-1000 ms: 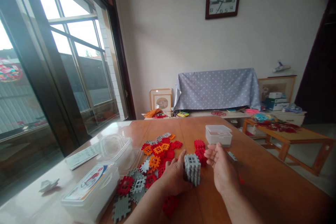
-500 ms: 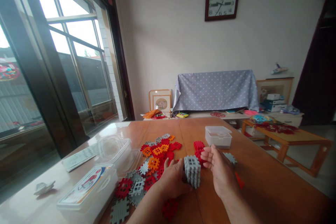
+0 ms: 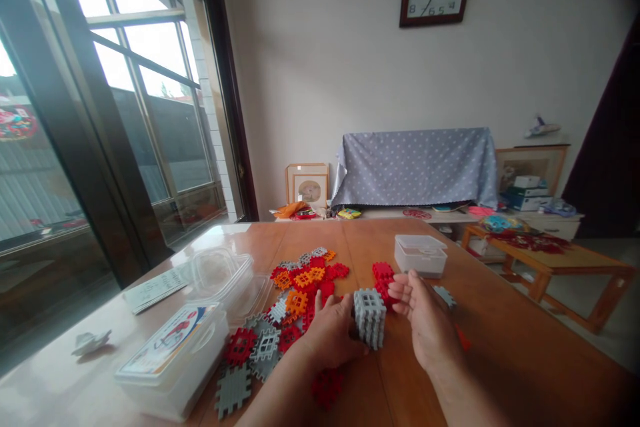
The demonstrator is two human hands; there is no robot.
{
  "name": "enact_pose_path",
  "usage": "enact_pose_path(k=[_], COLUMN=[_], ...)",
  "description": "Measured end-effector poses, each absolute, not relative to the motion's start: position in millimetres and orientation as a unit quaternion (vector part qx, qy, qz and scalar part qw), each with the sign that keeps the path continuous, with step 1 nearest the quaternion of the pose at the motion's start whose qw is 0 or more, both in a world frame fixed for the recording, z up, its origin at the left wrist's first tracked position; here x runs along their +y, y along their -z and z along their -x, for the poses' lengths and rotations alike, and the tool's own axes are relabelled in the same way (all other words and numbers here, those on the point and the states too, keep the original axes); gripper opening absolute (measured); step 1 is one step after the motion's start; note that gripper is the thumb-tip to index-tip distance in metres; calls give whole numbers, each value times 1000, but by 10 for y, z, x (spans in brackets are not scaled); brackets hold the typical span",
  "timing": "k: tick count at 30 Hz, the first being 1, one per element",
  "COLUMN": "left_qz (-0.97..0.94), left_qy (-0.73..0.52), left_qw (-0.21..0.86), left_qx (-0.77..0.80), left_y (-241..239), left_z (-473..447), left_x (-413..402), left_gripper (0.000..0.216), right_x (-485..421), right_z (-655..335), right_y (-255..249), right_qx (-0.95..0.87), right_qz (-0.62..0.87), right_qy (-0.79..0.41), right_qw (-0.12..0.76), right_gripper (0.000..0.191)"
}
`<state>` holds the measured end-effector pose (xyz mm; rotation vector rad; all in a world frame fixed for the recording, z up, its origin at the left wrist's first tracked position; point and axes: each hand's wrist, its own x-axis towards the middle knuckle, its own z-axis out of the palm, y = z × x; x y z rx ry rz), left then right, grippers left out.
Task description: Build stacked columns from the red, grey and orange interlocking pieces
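A neat stack of grey interlocking plastic tiles (image 3: 369,320) with notched edges stands upright on the table. My left hand (image 3: 334,332) is at its left side, fingers apart and the thumb low by the stack's front; whether it presses on the tiles is hard to see. To the right, my right hand (image 3: 423,313) is held palm inward with loosely bent fingers, empty and apart from the grey stack. Just behind its fingertips stands a stack of red tiles (image 3: 383,280). Loose red, orange and grey tiles (image 3: 297,303) lie in a heap beyond and left of my left hand.
A lidded clear box (image 3: 173,360) with a picture label and another clear container (image 3: 220,273) stand on the left. A small clear box (image 3: 420,257) is at the back right. A grey tile (image 3: 444,296) lies beyond my right wrist. Crumpled paper (image 3: 91,343) sits far left.
The camera view has tilted slightly down and turned a little left, shifting the scene. Both hands and the grey stack keep nearly the same places relative to each other.
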<state>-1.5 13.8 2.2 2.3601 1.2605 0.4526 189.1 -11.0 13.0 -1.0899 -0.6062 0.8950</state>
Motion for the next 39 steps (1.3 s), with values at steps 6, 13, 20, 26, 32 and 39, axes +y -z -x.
enact_pose_path(k=[6, 13, 20, 26, 32, 39], left_qz=[-848, -846, -844, -843, -841, -843], left_qy=[-163, -153, -144, -168, -153, -180], left_qw=[226, 225, 228, 221, 213, 220], left_qx=[450, 459, 464, 461, 473, 457], left_y=[-66, -38, -52, -34, -33, -123], left_z=[77, 62, 10, 10, 41, 240], left_x=[112, 134, 129, 110, 76, 57], left_gripper=[85, 85, 83, 77, 93, 64], right_x=[-114, -92, -67, -68, -63, -68], right_z=[-1888, -1900, -1907, -1905, -1911, -1932], right_y=[-131, -112, -85, -71, -42, -47], right_qx=[-278, -269, -261, -263, -261, -239], right_qz=[495, 483, 476, 485, 483, 467], right_qy=[-404, -391, -394, -396, -400, -403], right_qw=[717, 736, 741, 734, 734, 750], right_gripper=[57, 56, 54, 54, 52, 50])
